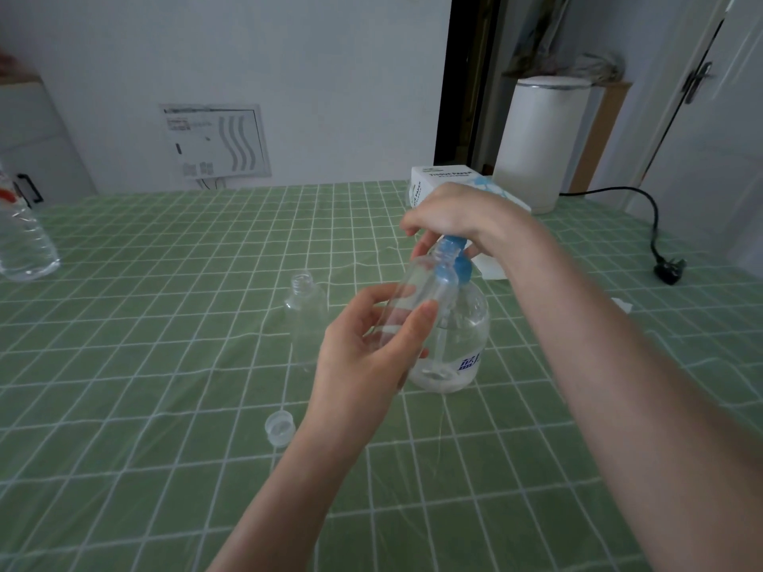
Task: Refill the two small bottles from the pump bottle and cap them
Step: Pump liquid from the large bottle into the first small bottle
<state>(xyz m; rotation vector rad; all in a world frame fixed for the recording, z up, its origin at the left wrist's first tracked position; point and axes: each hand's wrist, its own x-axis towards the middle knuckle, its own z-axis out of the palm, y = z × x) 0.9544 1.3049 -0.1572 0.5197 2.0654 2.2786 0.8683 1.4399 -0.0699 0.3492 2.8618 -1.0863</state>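
Left hand (363,357) grips the held bottle (413,291): thumb across the near side, fingers curled round the far side, a firm wrap on the clear body. The bottle is off the table (165,365), uncapped and tilted, its threaded neck up-right against the blue pump head (458,266). Its neck overlaps the pump in this view; can't see the spout tip or tell whether it sits in the mouth. Right hand (450,216) is on top of the pump head, fingers curled down over it and thumb on the near side, so it grips the head from above. Pump bottle (466,324) stands upright on the table, right of centre, just behind and beside the left hand. It's clear, with a blue label low on its right side, and liquid shows only near the bottom. Can't tell the fill level in the held bottle. Second bottle (307,307) stands upright and open just left of the left hand's fingers, apart from the pump bottle. One clear cap (280,427) lies on the table nearer the camera, beside the left wrist. Tissue box (437,179) sits behind the right hand, with a white canister (536,142) behind that. A plug (669,270) is at far right and a water bottle (20,241) at far left.
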